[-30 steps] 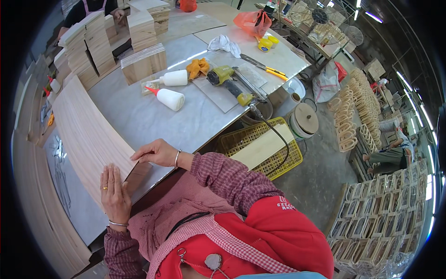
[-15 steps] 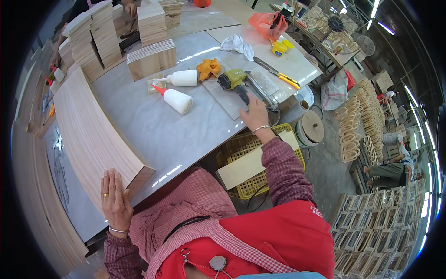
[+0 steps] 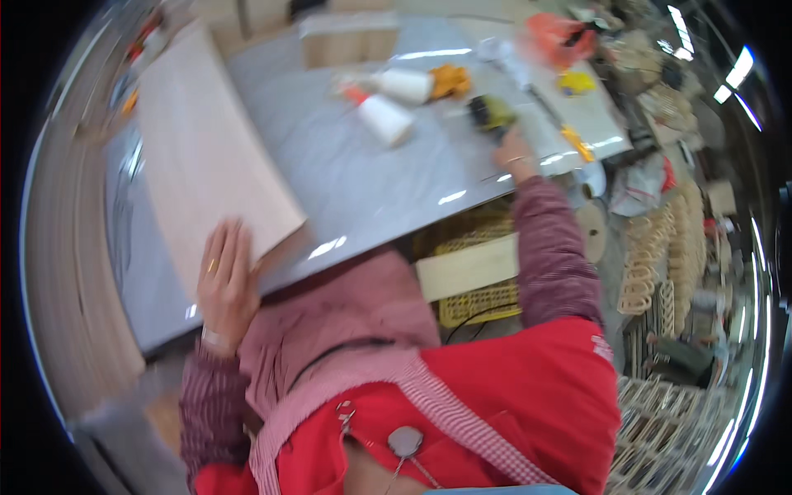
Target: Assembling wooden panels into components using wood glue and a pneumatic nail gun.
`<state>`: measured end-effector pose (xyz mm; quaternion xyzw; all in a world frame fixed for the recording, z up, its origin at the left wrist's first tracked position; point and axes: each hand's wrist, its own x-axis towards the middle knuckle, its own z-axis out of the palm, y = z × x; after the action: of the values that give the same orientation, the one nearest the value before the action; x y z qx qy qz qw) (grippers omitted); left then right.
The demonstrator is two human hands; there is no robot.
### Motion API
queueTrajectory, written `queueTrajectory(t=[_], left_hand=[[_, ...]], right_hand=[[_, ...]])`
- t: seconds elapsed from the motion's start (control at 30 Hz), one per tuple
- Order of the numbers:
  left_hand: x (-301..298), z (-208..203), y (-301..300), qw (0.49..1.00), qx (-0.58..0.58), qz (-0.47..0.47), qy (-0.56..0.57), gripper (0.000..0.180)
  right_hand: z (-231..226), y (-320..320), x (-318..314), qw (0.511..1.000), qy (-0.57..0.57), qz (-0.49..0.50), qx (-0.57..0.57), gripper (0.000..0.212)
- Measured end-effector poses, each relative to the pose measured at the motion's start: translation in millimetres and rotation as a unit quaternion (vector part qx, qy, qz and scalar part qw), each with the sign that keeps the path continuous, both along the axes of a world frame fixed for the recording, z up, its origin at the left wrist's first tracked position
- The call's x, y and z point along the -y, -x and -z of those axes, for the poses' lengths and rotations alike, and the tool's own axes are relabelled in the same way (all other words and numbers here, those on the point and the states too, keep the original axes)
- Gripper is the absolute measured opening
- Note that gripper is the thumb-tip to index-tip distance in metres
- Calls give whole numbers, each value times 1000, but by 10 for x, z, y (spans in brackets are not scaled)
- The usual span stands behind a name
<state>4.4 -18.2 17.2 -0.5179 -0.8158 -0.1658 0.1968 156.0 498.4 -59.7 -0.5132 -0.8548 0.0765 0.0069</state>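
Note:
A long pale wooden panel stack [image 3: 219,157] lies across the left side of the grey tabletop [image 3: 355,190]. My left hand [image 3: 227,272] rests flat on its near end, fingers stretched out. At the right of the table, my right hand [image 3: 516,157] closes round the handle of a green and black nail gun [image 3: 493,113]; motion blur softens the fingers, and the hand hides part of the handle. Left of the gun are a white glue bottle with a red tip [image 3: 385,120], a second white bottle [image 3: 404,85] and an orange cloth-like bundle [image 3: 450,82].
A wooden block [image 3: 348,41] stands at the far side. A yellow-handled cutter [image 3: 577,143] and a red plastic bag [image 3: 559,41] lie at the far right. Below the table's front edge, a yellow crate [image 3: 478,305] bears a pale board [image 3: 468,268]. Stacked wooden frames [image 3: 668,421] fill the lower right.
My right hand has gone from reaching beside the nail gun to gripping its handle. My left hand stays on the wood. The whole view has shifted, so the table appears higher and further right.

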Motion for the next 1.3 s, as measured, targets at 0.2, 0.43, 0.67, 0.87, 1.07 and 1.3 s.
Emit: queueTrajectory(t=[0.2,0.43,0.67,0.87,1.07,1.3], left_hand=[[13,114,103,999,-43,-14,-27,42],[-489,525,485,995,-91,-26,-10,35],[-731,382,291,993,-114,18,-10,39],[-983,829,499,932,-183,104,-296,39],[-1048,805,489,932,-197,90,-291,40],[-933,514,298,973,-139,52,-178,40]], right_hand=[[-1008,-211,720,983,142,-91,-66,23],[-1572,-9,1656,865,434,-58,-244,12],[-1768,106,2001,829,504,-148,-189,17],[-1820,169,2150,830,496,-171,-189,25],[-1827,173,2139,832,494,-175,-185,28],[-1848,164,2152,836,487,-171,-188,27]])
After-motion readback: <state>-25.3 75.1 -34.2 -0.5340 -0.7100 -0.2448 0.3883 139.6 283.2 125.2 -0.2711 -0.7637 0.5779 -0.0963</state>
